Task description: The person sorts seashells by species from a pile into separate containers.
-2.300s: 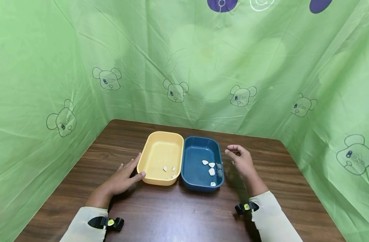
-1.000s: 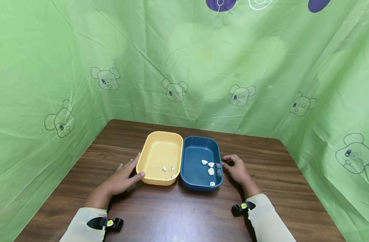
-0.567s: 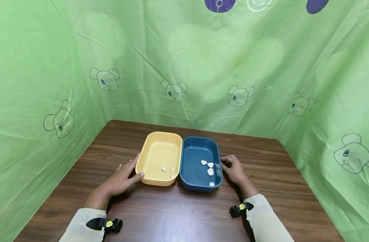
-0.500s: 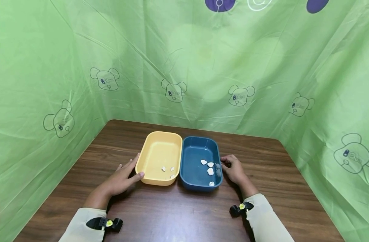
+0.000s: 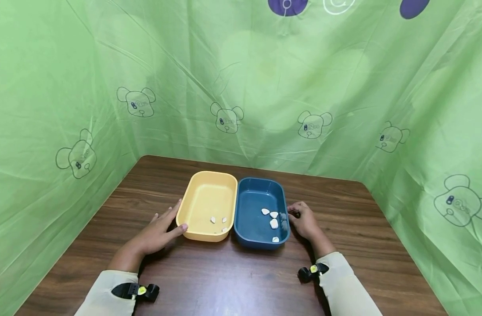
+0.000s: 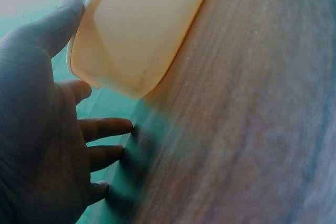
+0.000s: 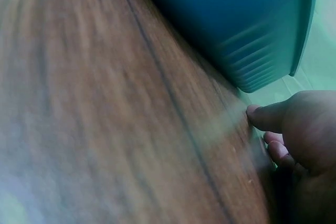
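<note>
My left hand (image 5: 156, 235) is at the near left corner of a yellow plastic tub (image 5: 211, 193). Its thumb touches the rim and its fingers spread along the outer side; the left wrist view shows the other fingertips reaching down to the table. Several small white stones (image 5: 213, 219) lie in this tub. Right beside it stands a blue tub (image 5: 260, 193), where several larger white stones (image 5: 274, 224) lie. My right hand (image 5: 306, 221) rests low on the table by the blue tub's right side, fingers bent and thumb forward. Whether it pinches anything is hidden.
Both tubs stand on a dark wooden table (image 5: 233, 276). A green curtain (image 5: 272, 87) with bear drawings surrounds the table at the back and sides. A black camera (image 5: 148, 292) is strapped to the left wrist and another camera (image 5: 306, 275) to the right.
My right hand came down and left from above the table to the blue tub's right side, then stayed there. My left hand, tubs and stones keep their places; the view shifts slightly.
</note>
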Tool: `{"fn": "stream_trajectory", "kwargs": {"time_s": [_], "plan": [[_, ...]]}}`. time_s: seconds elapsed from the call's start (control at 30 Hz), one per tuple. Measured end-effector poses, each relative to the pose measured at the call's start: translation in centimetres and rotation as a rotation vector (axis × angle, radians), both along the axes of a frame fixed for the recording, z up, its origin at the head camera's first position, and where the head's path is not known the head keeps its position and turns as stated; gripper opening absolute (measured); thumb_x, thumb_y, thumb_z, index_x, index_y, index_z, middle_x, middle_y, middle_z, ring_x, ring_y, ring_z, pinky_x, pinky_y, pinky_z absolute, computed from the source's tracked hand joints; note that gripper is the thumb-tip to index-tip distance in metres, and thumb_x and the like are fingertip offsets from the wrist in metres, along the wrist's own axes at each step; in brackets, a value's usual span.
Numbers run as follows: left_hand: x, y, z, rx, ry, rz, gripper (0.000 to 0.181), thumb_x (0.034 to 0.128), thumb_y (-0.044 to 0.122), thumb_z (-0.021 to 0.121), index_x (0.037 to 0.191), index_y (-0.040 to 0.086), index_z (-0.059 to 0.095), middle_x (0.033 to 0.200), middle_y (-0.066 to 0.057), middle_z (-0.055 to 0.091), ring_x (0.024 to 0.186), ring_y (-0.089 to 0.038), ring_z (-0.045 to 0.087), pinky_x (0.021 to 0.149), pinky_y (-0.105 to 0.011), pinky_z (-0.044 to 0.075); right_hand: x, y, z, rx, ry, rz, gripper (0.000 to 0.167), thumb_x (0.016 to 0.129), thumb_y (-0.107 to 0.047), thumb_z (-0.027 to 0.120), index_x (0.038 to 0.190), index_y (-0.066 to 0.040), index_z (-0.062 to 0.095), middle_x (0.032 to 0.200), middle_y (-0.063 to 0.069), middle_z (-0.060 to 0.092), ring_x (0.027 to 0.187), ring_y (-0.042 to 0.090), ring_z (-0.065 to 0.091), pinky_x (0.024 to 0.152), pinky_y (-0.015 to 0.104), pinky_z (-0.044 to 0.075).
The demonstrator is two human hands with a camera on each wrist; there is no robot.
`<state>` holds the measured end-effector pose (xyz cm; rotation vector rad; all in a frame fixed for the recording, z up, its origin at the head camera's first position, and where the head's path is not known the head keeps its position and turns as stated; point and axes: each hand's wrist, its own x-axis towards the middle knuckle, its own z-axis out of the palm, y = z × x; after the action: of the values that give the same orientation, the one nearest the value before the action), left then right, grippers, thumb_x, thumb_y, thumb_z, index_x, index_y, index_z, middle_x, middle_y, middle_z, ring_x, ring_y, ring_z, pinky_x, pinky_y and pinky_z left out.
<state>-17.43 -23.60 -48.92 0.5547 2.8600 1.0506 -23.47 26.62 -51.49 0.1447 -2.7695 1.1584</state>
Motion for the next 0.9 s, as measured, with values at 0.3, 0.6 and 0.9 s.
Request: {"fn": "stream_trajectory", "kwargs": {"time_s": [0.3, 0.6, 0.9], "plan": [[-0.08, -0.02, -0.04, -0.003, -0.002, 0.002, 0.085, 0.1104, 0.05, 0.057, 0.177, 0.016, 0.018, 0.178, -0.023, 0.032, 0.161, -0.06, 0.029, 0.123, -0.088, 0.012, -0.06, -0.08, -0.05, 0.015, -0.002, -0.016, 0.008, 0.102, 0.005, 0.069, 0.107, 0.005, 0.075, 0.119, 0.021, 0.064, 0.116, 0.036, 0.064, 0.103, 0.047, 0.052], [-0.05, -0.05, -0.15, 0.0, -0.002, 0.004, 0.085, 0.1104, 0.05, 0.057, 0.177, 0.015, 0.018, 0.177, -0.023, 0.032, 0.16, -0.061, 0.029, 0.122, -0.089, 0.011, -0.23, -0.02, -0.29, 0.002, 0.052, -0.037, 0.005, 0.1, 0.004, 0.072, 0.096, 0.004, 0.072, 0.112, 0.019, 0.066, 0.111, 0.034, 0.065, 0.1, 0.04, 0.051], [-0.1, -0.06, -0.08, -0.001, -0.001, -0.005, 0.085, 0.1107, 0.05, 0.057, 0.177, 0.016, 0.017, 0.178, -0.022, 0.03, 0.161, -0.06, 0.028, 0.122, -0.089, 0.01, -0.32, 0.09, -0.56, 0.001, 0.089, -0.056, 0.008, 0.101, 0.003, 0.071, 0.093, 0.001, 0.072, 0.106, 0.017, 0.067, 0.108, 0.031, 0.065, 0.099, 0.037, 0.049]]}}
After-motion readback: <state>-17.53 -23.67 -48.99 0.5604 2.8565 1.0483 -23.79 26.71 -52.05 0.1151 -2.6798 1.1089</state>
